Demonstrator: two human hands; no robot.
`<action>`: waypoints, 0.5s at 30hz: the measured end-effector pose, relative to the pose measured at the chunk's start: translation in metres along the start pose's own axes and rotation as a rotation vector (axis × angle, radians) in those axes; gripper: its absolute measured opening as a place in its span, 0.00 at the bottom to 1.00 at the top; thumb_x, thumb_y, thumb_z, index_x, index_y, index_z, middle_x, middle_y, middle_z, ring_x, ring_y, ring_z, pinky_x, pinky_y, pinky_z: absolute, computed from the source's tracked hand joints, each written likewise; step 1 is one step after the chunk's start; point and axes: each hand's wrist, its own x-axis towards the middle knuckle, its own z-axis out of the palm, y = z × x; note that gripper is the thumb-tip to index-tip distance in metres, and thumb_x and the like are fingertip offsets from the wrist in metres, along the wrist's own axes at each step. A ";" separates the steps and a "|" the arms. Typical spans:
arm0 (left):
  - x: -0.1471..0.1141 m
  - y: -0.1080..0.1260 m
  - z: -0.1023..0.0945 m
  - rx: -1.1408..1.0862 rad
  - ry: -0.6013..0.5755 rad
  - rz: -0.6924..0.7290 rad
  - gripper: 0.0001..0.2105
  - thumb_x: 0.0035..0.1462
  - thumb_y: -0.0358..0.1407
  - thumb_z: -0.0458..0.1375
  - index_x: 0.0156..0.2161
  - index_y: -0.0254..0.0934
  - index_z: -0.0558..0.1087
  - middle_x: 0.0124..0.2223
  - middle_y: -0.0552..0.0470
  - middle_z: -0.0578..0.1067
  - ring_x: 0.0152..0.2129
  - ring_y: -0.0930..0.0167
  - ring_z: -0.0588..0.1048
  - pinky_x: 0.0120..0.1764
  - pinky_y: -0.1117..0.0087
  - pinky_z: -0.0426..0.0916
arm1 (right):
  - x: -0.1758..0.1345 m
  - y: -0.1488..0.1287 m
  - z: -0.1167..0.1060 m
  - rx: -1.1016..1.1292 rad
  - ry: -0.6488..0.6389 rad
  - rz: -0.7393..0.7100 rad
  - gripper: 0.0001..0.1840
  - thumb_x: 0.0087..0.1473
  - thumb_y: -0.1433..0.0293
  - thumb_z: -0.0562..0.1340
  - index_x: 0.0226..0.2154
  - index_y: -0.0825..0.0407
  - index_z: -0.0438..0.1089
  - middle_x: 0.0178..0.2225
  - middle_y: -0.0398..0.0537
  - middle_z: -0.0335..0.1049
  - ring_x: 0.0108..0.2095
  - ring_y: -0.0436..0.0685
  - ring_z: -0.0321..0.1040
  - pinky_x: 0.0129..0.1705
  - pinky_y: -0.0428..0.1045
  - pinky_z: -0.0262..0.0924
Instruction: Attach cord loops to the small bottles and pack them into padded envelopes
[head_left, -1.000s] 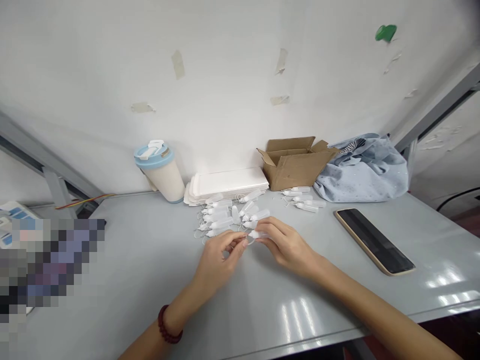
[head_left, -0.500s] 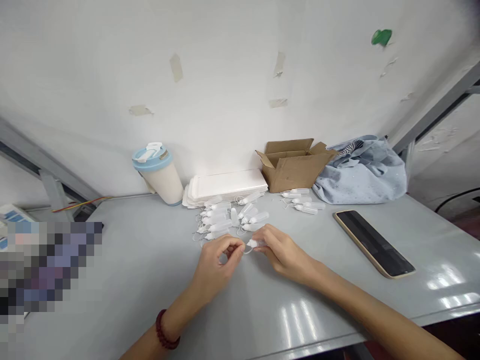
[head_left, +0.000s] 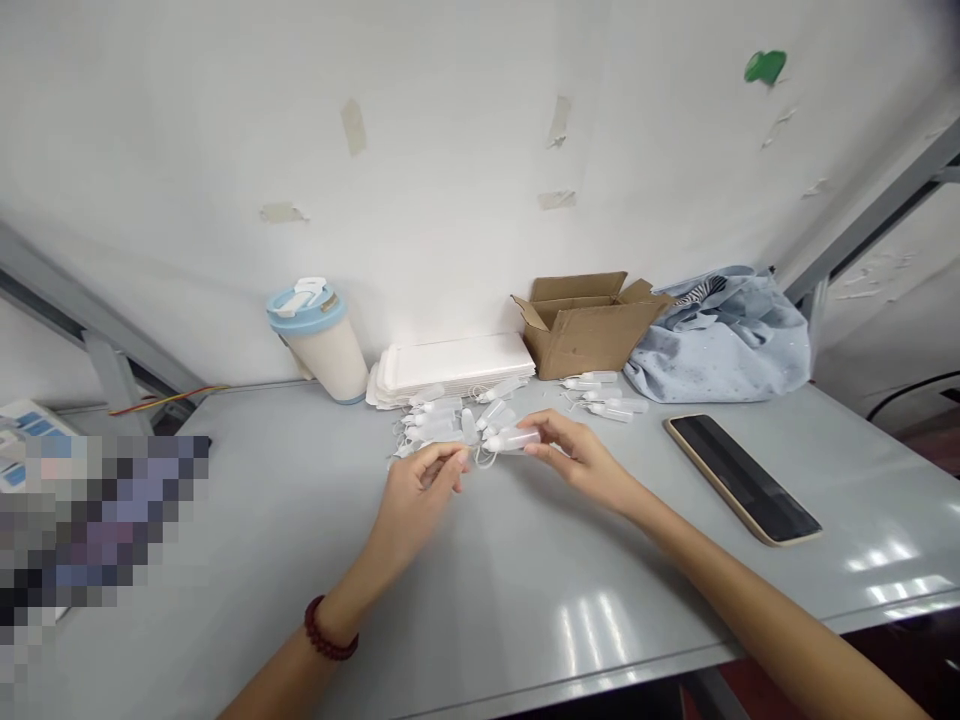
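My right hand [head_left: 583,462] pinches a small clear plastic dropper bottle [head_left: 511,439] by its base end. The bottle lies nearly level, its white tip facing left with a thin looped cap strap hanging below. To the left of that tip, my left hand [head_left: 415,500] has thumb and forefinger pressed together; whether anything is between them cannot be made out. Several similar bottles [head_left: 433,428] lie in a cluster just beyond my hands, partly hidden by them. A smaller group of bottles [head_left: 613,408] rests in front of the cardboard box.
White flat packets [head_left: 454,362] are stacked against the wall, between a blue-lidded cup [head_left: 326,350] and an open cardboard box [head_left: 600,338]. Light blue cloth [head_left: 724,345] is bunched at the right. A phone [head_left: 742,478] lies on the grey table [head_left: 480,600].
Both hands have moved up towards the bottle cluster. My right hand has carried its bottle along, and more of the bottle shows now. My left fingers are farther left from its tip.
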 end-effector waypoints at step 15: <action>0.004 -0.001 -0.001 -0.173 0.082 -0.067 0.11 0.55 0.41 0.53 0.39 0.36 0.71 0.31 0.54 0.72 0.21 0.76 0.68 0.27 0.74 0.65 | 0.030 0.046 0.020 0.104 0.443 0.245 0.17 0.48 0.57 0.59 0.35 0.52 0.61 0.29 0.46 0.66 0.31 0.55 0.64 0.32 0.50 0.58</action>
